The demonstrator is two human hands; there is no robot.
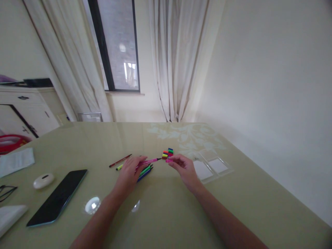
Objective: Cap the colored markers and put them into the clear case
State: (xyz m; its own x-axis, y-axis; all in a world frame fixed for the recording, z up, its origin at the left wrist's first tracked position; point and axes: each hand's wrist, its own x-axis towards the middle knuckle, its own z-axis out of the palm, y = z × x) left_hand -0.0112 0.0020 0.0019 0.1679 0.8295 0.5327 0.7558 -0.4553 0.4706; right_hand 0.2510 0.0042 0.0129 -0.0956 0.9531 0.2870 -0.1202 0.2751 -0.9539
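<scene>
At the far left edge a red basket [10, 142] shows behind a folded white paper [15, 161], with a pair of glasses [6, 192] nearer the person. A white oval case [43, 180] lies next, and just right of it a dark phone [58, 197] rests face up on the green table [166, 214].

A red pen [120, 160] lies on the table just left of the left fingers, apart from them. The left hand [129, 173] is closed around a pink pen [149, 161], gripping its barrel so that the bare tip points right, out past the fingertips. Under and just beyond those fingers lie more pens [144, 172], green and blue ones side by side, and a yellow end shows at the wrist side of the hand.

Between the two hands, just past the pink pen's tip, sits a small heap of pen caps [167, 152] in yellow, orange, green and blue. The right hand [184, 167] pinches a pink cap [169, 160] between thumb and fingertips, holding it near the pen's tip but not touching it. Just right of the right fingers a clear plastic tray [212, 167] lies flat on the table.
</scene>
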